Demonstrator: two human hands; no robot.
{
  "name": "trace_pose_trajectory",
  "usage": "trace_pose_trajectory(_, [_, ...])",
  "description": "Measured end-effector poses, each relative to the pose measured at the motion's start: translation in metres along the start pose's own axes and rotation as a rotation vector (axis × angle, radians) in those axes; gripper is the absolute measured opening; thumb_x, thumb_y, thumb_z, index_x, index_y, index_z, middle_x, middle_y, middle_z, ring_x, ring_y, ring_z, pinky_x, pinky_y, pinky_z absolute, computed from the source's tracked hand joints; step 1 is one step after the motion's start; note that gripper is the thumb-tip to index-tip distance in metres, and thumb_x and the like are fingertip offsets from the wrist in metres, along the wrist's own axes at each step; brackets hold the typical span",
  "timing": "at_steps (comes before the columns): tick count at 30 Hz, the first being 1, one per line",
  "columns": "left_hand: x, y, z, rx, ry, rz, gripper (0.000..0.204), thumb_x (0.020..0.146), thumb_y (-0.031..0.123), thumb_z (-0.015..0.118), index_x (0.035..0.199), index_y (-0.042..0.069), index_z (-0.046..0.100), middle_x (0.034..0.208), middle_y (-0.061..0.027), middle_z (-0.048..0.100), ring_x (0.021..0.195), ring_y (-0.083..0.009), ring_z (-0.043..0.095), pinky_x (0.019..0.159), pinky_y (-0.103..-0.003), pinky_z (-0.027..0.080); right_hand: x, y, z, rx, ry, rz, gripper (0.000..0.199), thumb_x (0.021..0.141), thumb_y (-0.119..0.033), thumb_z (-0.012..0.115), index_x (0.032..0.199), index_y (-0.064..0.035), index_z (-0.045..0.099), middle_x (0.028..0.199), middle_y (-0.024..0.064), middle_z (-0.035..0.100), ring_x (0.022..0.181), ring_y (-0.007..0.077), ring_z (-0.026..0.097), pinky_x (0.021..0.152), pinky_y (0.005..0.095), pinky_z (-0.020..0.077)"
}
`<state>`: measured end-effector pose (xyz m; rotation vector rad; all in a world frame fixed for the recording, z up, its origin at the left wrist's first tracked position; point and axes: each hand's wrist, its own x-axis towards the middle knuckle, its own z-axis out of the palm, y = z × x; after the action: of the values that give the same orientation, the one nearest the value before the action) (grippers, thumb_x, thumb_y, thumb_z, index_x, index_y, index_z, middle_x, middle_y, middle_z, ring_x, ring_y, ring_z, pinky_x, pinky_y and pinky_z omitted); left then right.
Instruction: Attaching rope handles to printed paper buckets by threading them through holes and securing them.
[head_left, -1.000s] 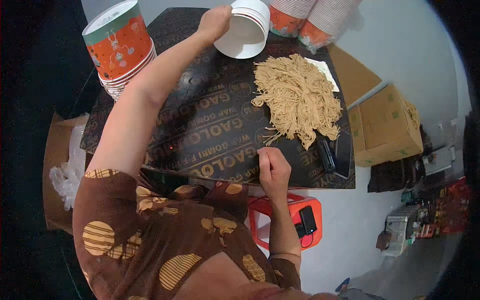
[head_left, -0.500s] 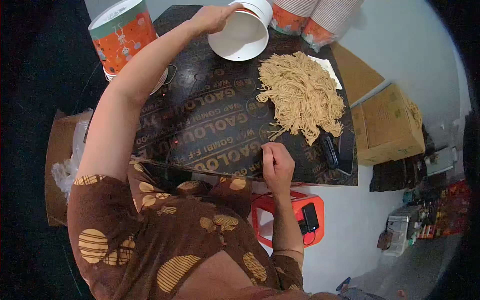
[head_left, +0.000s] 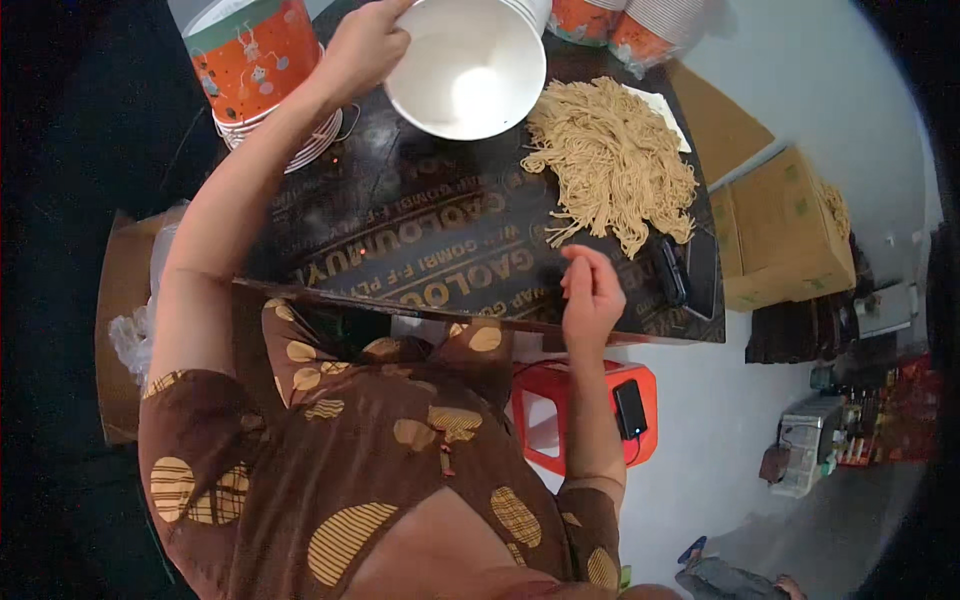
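Observation:
At the far edge of the table, my left hand (head_left: pixel 368 46) grips the left rim of a white-lined paper bucket (head_left: pixel 468 75). Its round mouth is tipped toward me, and the inside looks bare. The fingertips on the rim are partly out of the picture. My right hand (head_left: pixel 594 292) hovers over the table's near edge with its fingers loosely curled and nothing visible in them. Just beyond it lies a loose heap of beige cord-like strands (head_left: pixel 620 165), apart from the hand.
Orange and green buckets (head_left: pixel 255 65) stand stacked rim-down at the left. More stacked buckets (head_left: pixel 655 35) lean at the far right. A dark clip-like object (head_left: pixel 674 272) lies near the right corner. Beyond are a cardboard box (head_left: pixel 780 235) and a red stool (head_left: pixel 540 420) bearing a phone (head_left: pixel 630 410).
My left hand has drawn the bucket nearer, and its mouth looks larger. My right hand has lifted a little away from the table edge, its fist loosening. The view has shifted slightly.

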<state>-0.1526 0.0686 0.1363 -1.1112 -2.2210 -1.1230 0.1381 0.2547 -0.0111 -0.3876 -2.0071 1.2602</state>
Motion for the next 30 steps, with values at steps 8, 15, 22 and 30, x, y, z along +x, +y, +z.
trace_pose_trajectory(8, [-0.057,-0.018,-0.040,-0.136,-0.170,-0.170,0.027,0.080,-0.001,0.049,0.102,-0.007,0.064,0.074,-0.0068,0.062,0.072,-0.0122,0.060,0.064,-0.030,0.048,0.043,-0.002,-0.033,-0.486,-0.035,-0.519,0.011,0.084,0.001,0.064,0.094,-0.0016,0.065,0.087,0.0130,0.057,0.079,0.0286,0.058,0.071,0.0354,0.0477])
trace_pose_trajectory(15, [-0.086,-0.030,-0.043,-0.327,-0.217,-0.380,0.022,0.082,0.000,0.045,0.095,-0.006,0.062,0.062,-0.0026,0.055,0.045,-0.0085,0.049,0.038,-0.024,0.038,0.084,-0.009,-0.030,-0.794,-0.308,-0.692,0.019,0.075,0.002,0.061,0.091,-0.0056,0.067,0.089,0.0124,0.053,0.086,0.0316,0.056,0.073,0.0411,0.0473])
trace_pose_trajectory(22, [-0.093,-0.039,-0.042,-0.322,-0.203,-0.378,0.021,0.084,0.001,0.045,0.095,-0.005,0.062,0.059,-0.0023,0.053,0.042,-0.0095,0.049,0.036,-0.025,0.037,0.097,0.001,-0.022,-0.855,-0.395,-0.774,0.005,0.075,0.000,0.061,0.079,-0.0024,0.061,0.087,0.0118,0.052,0.085,0.0313,0.055,0.069,0.0423,0.0457])
trace_pose_trajectory(30, [-0.100,-0.033,-0.042,-0.107,-0.164,-0.296,0.027,0.088,0.011,0.050,0.105,-0.006,0.062,0.070,-0.0119,0.062,0.057,-0.0222,0.059,0.053,-0.033,0.048,0.082,-0.012,-0.007,-0.691,-0.332,-0.699,0.009,0.074,-0.005,0.068,0.077,-0.0035,0.060,0.091,0.0114,0.052,0.088,0.0314,0.052,0.075,0.0410,0.0420])
